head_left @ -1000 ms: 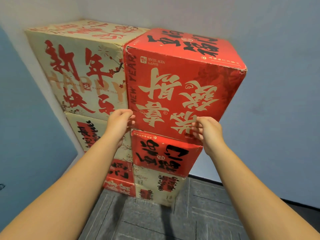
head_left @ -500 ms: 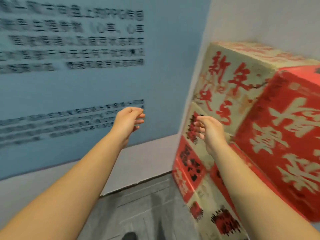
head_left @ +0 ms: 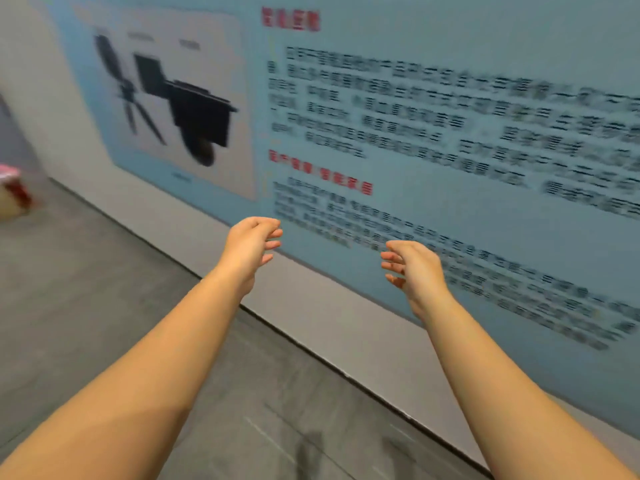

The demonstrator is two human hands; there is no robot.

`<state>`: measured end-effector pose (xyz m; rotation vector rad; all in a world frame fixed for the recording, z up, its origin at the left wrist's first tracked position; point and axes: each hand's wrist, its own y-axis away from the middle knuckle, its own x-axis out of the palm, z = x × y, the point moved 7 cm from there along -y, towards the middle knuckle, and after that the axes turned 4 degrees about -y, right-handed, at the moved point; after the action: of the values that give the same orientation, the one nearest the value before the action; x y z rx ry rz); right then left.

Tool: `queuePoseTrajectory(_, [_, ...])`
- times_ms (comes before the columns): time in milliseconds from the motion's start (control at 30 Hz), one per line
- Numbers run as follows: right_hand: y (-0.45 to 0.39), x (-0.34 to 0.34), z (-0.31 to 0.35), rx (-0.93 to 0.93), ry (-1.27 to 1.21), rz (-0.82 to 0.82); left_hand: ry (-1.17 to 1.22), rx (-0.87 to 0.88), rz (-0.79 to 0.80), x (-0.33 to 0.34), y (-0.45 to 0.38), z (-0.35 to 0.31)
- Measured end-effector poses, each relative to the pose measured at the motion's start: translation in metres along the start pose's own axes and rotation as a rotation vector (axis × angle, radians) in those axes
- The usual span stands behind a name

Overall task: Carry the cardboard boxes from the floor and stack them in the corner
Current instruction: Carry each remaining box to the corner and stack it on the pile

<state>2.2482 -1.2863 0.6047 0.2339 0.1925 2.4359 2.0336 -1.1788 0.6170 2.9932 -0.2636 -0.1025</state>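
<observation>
**Two empty hands, one box left in sight**

Most of the view was taken up by a pale blue wall poster (head_left: 450,140), its text smeared by motion blur, with a dark picture of some device on a tripod at its left. Below it ran a plain white strip of wall and then the grey floor (head_left: 90,292), which sloped away to the left.

Both forearms reached out ahead at mid-height. The left hand (head_left: 251,242) hung in the air with its fingers (head_left: 273,233) loosely curled and slightly spread, holding nothing. The right hand (head_left: 414,268) mirrored it, fingers relaxed and parted, palm turned inward, also holding nothing. The hands were apart from each other and touched nothing.

The only cardboard box (head_left: 14,194) in sight stood on the floor at the far left edge, red and cream, badly blurred and partly cut off. It lay well apart from both hands, further down the floor along the wall. The corner stack was not in view.

Judging from this, the step in hand was the walk to fetch another box. The next move would call for closing on that box, bending down, and setting a hand on each side before lifting.
</observation>
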Motion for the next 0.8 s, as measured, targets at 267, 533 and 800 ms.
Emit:
queuePoseTrajectory(267, [0.013,0.264,-0.031,0.030,0.034,0.344,0.020,0.014,-0.338,-0.246,-0.030,-0.004])
queuePoseTrajectory(533, [0.052,0.482,-0.069,0.078,0.060,0.633,0.082,-0.019,-0.682,-0.443,-0.024,0.011])
queuePoseTrajectory(800, [0.029,0.634,-0.111,0.132,0.113,0.831,0.131,-0.086,-0.876,-0.545,-0.075,0.040])
